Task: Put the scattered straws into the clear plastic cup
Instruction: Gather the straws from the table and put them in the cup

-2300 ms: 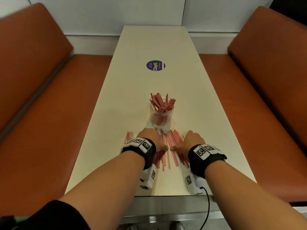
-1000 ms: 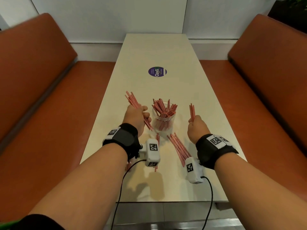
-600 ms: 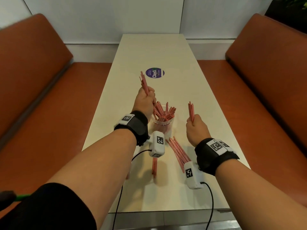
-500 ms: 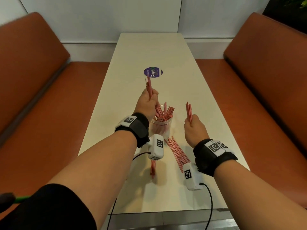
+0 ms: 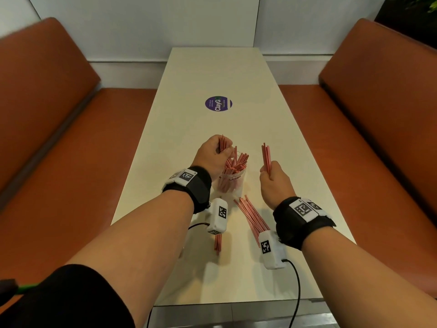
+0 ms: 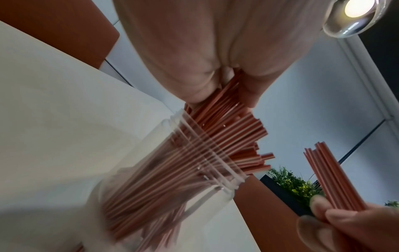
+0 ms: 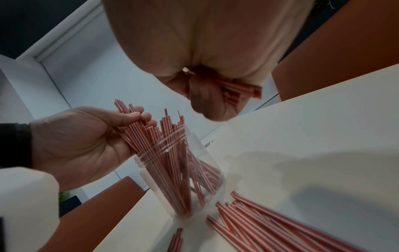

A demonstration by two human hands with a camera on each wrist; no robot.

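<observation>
Item 1, left hand: fingers and thumb curled round a bundle of red-and-white straws, pinching it near its upper end. The bundle's lower ends sit inside the mouth of the clear plastic cup, directly below the fingertips.

Item 2, clear plastic cup: upright on the cream table, holding many straws that fan out above its rim.

Item 3, right hand: closed in a fist round a second, smaller bundle, held upright in the air to the right of the cup, apart from it. Short ends protrude below the fist in the right wrist view.

Item 4, loose straws: lying flat on the table nearer the person than the right fingers, just beside the cup's base.

Item 5, small group of straws: on the table under the left wrist.
</observation>
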